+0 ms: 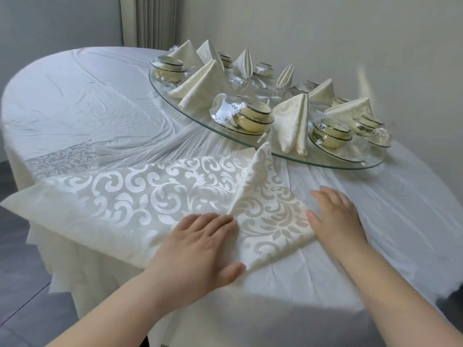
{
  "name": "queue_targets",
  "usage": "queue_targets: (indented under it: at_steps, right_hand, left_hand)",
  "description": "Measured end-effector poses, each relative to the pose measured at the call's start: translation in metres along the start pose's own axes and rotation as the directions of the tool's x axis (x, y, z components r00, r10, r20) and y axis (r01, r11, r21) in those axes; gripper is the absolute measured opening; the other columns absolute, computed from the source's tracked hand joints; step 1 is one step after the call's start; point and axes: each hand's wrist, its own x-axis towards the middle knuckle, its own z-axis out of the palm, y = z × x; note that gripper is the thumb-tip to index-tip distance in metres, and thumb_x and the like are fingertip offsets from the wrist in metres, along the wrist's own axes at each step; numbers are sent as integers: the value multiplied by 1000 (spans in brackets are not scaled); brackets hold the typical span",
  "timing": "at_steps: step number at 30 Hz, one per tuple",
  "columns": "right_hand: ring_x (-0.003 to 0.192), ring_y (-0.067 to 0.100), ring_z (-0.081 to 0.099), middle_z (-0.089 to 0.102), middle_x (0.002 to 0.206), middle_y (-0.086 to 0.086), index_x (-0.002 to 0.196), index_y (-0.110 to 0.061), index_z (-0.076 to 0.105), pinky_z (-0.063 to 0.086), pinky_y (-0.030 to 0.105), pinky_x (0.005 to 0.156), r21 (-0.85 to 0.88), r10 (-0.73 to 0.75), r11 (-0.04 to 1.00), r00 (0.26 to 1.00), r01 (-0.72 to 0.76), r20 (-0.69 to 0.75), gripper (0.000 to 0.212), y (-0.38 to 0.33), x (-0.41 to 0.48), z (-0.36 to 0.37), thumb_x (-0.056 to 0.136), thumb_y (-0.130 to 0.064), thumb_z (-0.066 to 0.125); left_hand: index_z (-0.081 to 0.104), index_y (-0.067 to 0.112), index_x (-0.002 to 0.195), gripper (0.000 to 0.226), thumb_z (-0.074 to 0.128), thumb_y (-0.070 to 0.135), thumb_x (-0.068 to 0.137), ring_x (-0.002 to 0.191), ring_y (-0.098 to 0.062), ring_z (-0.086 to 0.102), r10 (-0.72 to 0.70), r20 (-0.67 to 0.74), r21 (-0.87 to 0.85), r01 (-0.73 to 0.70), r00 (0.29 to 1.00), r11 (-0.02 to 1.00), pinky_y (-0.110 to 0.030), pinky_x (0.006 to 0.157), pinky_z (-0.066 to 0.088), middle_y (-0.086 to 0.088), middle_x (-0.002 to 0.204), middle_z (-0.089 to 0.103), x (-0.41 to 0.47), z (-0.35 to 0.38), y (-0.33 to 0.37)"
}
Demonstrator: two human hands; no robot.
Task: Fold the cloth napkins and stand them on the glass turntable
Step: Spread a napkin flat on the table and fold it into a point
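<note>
white wrinkled tablecloth [87, 96] covers the round table in front of me, with a pale wall behind it and a curtain [147, 18] hanging at the far left. grey floor [20, 271] shows below the table's near left edge.

the napkin [150, 196] i'm working on lies spread on the cloth at the near edge of the table, cream with a shiny scroll pattern. its long left end reaches out past the table's rim. its right part is turned over into a triangular flap, and the flap's far corner stands up a little, just beside the rim of the glass turntable [373, 163].

my left hand [200, 249] lies flat on the napkin at the foot of the flap, fingers straight and together, thumb out along the near edge. my right hand [338, 219] is apart from it, also flat with loose straight fingers, resting at the flap's right edge where it meets the tablecloth. neither hand is gripping anything.

on the turntable several folded napkins already stand upright in tent and cone shapes; the nearest folded napkin [292, 123] stands between two sets of plastic-wrapped bowls [250, 113]. more wrapped bowls and folded napkins ring the glass farther back.
</note>
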Motion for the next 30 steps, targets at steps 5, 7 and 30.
queue_targets:
  at_steps: [5, 7, 30]
  right_hand:
    - [83, 10, 57, 69, 82, 5, 79, -11, 67, 38, 11, 82, 446, -305, 786, 896, 428, -323, 17, -65, -41, -12, 73, -18, 53]
    - [85, 6, 56, 69, 84, -1, 81, -15, 66, 36, 5, 84, 518, -445, 690, 861, 505, -247, 17, -87, -61, -8, 75, -21, 52]
    - [91, 4, 56, 56, 104, -10, 90, -31, 57, 42, 19, 91, 498, -421, 591, 769, 635, -481, 12, -75, -82, 20, 89, -24, 47]
  left_hand:
    - [60, 8, 118, 74, 31, 64, 79, 95, -12, 66, -30, 4, 25, 30, 1000, 999, -24, 86, 32, 3, 104, 69, -1, -1, 0]
    - [51, 4, 123, 78, 16, 64, 88, 94, -13, 66, -52, 21, 8, 52, 998, 999, -25, 88, 31, 1, 104, 68, -1, -4, 1]
    - [74, 10, 81, 35, 44, 28, 78, 90, -12, 53, -140, -138, 151, 161, 981, 975, -13, 104, 21, -4, 86, 72, -80, -73, -128]
